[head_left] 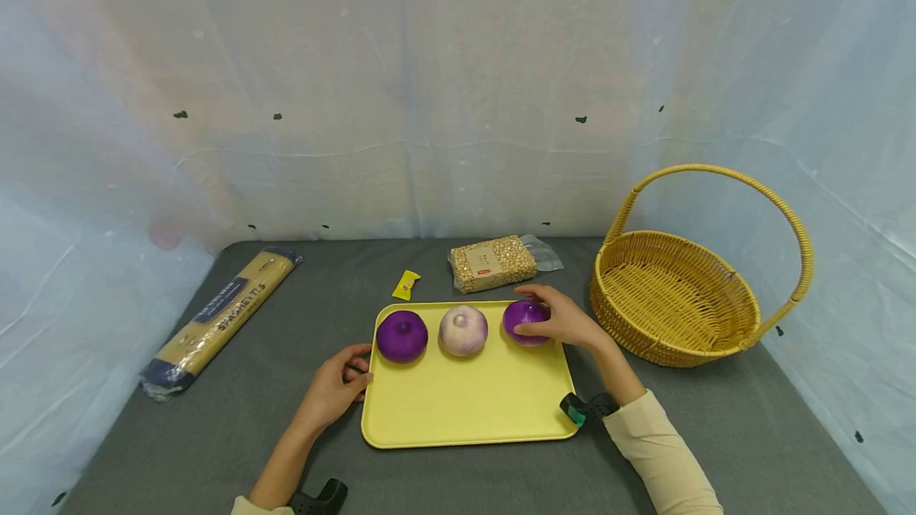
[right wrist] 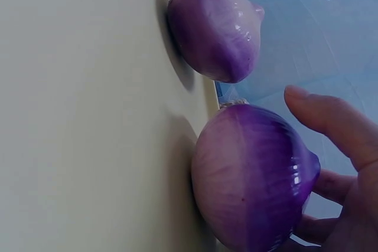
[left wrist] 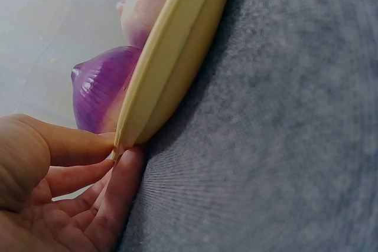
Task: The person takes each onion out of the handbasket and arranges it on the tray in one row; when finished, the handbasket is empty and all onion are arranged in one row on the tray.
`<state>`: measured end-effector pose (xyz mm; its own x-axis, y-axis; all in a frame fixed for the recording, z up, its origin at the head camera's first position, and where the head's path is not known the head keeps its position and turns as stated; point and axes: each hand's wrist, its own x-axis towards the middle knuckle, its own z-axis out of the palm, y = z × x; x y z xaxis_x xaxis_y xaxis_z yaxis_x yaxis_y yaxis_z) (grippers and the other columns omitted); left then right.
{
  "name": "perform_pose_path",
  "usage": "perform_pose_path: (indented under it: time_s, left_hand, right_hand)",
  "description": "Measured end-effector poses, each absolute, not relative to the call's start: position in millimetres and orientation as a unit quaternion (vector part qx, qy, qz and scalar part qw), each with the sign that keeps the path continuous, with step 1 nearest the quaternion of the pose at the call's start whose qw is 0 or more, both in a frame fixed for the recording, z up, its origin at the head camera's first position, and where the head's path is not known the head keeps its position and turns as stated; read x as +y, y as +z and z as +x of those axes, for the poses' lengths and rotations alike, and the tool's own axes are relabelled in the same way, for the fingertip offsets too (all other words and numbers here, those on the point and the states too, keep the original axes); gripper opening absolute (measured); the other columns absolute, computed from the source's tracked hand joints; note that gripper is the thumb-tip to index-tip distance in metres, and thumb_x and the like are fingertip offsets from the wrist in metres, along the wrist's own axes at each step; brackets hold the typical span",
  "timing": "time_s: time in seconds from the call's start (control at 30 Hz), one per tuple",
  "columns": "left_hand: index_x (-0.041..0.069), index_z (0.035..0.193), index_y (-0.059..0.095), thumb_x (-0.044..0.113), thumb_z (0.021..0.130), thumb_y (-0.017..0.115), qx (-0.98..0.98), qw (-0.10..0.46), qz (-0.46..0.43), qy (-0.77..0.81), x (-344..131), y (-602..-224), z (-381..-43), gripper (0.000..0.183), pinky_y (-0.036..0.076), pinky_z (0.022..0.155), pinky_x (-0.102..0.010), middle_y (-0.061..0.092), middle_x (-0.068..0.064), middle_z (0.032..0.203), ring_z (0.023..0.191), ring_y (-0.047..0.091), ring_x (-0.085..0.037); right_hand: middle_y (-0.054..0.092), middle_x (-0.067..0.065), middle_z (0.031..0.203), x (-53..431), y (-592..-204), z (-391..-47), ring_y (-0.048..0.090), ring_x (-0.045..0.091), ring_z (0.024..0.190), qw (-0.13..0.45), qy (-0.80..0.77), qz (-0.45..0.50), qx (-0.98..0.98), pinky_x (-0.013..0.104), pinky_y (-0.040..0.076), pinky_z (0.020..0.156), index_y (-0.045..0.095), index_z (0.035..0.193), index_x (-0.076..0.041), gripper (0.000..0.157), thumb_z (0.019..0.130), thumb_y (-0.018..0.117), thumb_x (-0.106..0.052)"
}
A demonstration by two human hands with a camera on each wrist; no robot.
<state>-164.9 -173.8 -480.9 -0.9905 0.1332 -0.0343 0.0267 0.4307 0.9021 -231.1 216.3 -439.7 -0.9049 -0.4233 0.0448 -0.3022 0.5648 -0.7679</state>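
My left hand (head_left: 335, 388) pinches the left rim of a yellow tray (head_left: 472, 412); in the left wrist view the thumb lies over the rim (left wrist: 121, 125) and fingers are beneath it. Three onions stand in a row along the tray's far side: a dark purple onion (head_left: 402, 337) at left, a pale onion (head_left: 463, 331) in the middle, and a purple onion (head_left: 520, 313) at right. My right hand (head_left: 560, 316) is spread around the right onion. In the right wrist view its thumb (right wrist: 331, 116) stands apart from that onion, while other fingers reach behind it, partly hidden.
A yellow wicker basket (head_left: 608, 332) with a tall handle stands right of the tray. Behind the tray lie a bag of grains (head_left: 494, 263) and a small yellow wrapped packet (head_left: 405, 284). A spaghetti pack (head_left: 222, 316) lies at left. Pale cloth hangs behind the grey table.
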Motion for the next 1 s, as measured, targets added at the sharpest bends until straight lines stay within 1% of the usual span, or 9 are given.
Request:
perform_pose_path:
  time_s: [0.17,0.33,0.47,0.7,0.87,1.0]
  left_hand:
    - [0.000,0.127,0.053,-0.003,0.085,0.063,0.847,0.051,0.042,0.528,-173,-482,-166,0.043,0.051,0.054,-0.026,0.056,-0.011,0.091,0.069,0.057,-0.014]
    - [0.000,0.126,0.053,-0.003,0.084,0.063,0.850,0.049,0.039,0.523,-173,-483,-166,0.043,0.051,0.054,-0.026,0.055,-0.010,0.090,0.069,0.057,-0.014]
    - [0.000,0.126,0.053,-0.003,0.084,0.063,0.850,0.050,0.036,0.524,-174,-483,-167,0.043,0.052,0.054,-0.026,0.055,-0.011,0.090,0.069,0.057,-0.014]
    - [0.000,0.126,0.052,-0.002,0.083,0.065,0.844,0.058,0.041,0.531,-175,-484,-167,0.045,0.052,0.055,-0.026,0.056,-0.011,0.091,0.070,0.058,-0.014]
    - [0.001,0.127,0.052,0.002,0.083,0.067,0.843,0.073,0.039,0.531,-176,-482,-167,0.047,0.053,0.057,-0.026,0.055,-0.010,0.091,0.072,0.058,-0.015]
    - [0.002,0.128,0.051,0.007,0.082,0.070,0.855,0.073,0.046,0.511,-176,-477,-167,0.050,0.053,0.054,-0.026,0.054,-0.011,0.094,0.069,0.057,-0.016]
  right_hand:
    - [0.046,0.020,0.131,218,-439,-230,0.048,0.034,0.116,0.068,-0.421,-0.206,0.881,0.050,0.044,0.093,0.044,0.136,-0.002,0.069,0.079,0.075,-0.026]
    - [0.044,0.022,0.134,221,-437,-227,0.044,0.038,0.120,0.054,-0.424,-0.202,0.881,0.053,0.039,0.097,0.043,0.136,0.000,0.072,0.079,0.076,-0.028]
    - [0.041,0.024,0.136,223,-435,-224,0.040,0.042,0.123,0.040,-0.418,-0.186,0.888,0.056,0.036,0.098,0.041,0.138,-0.003,0.075,0.077,0.076,-0.031]
    - [0.034,0.019,0.141,226,-429,-212,0.032,0.038,0.130,0.002,-0.370,-0.157,0.916,0.059,0.031,0.101,0.034,0.143,-0.008,0.088,0.074,0.078,-0.040]
    - [0.029,0.019,0.144,228,-427,-203,0.028,0.038,0.132,-0.032,-0.336,-0.166,0.926,0.061,0.030,0.100,0.031,0.144,-0.008,0.093,0.072,0.078,-0.042]
    - [0.023,0.019,0.147,232,-426,-196,0.023,0.041,0.133,-0.043,-0.313,-0.165,0.934,0.065,0.029,0.098,0.027,0.147,-0.013,0.097,0.072,0.077,-0.047]
